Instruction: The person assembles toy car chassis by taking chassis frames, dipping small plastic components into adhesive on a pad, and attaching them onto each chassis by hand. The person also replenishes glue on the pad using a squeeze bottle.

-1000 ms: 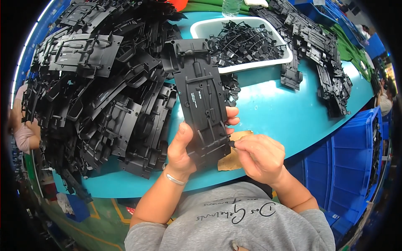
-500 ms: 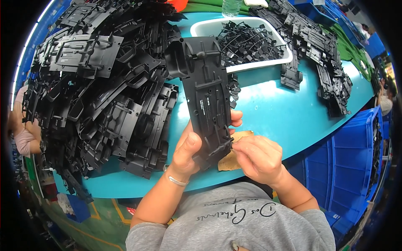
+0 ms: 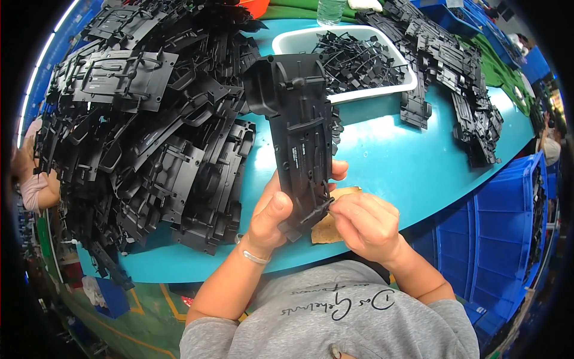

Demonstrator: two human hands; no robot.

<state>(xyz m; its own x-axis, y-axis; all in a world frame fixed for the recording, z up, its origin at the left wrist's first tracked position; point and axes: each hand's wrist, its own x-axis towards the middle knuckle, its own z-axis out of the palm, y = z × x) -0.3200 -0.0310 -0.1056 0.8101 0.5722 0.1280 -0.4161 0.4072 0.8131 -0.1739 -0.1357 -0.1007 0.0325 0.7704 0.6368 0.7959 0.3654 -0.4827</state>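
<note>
My left hand is wrapped round a long black plastic chassis plate, thumb on the near left edge and fingertips showing past the right edge. The plate is held up at a tilt above the table, with a scoop-like bumper at its far end and crossbars along it. My right hand is closed in a pinch at the plate's near right edge. Its thumb and fingertips meet the end of a thin black crossbar. How much of the bar lies between the fingertips is hidden.
A tall heap of black chassis plates covers the left. Behind my hands stands a white tub of small black parts. More plates lie far right. Brown paper rests beneath my right hand. Blue bins stand right of the turquoise table.
The chassis plate's far end has swung slightly right and its face has turned, darkening it. Both hands keep nearly the same place and hold.
</note>
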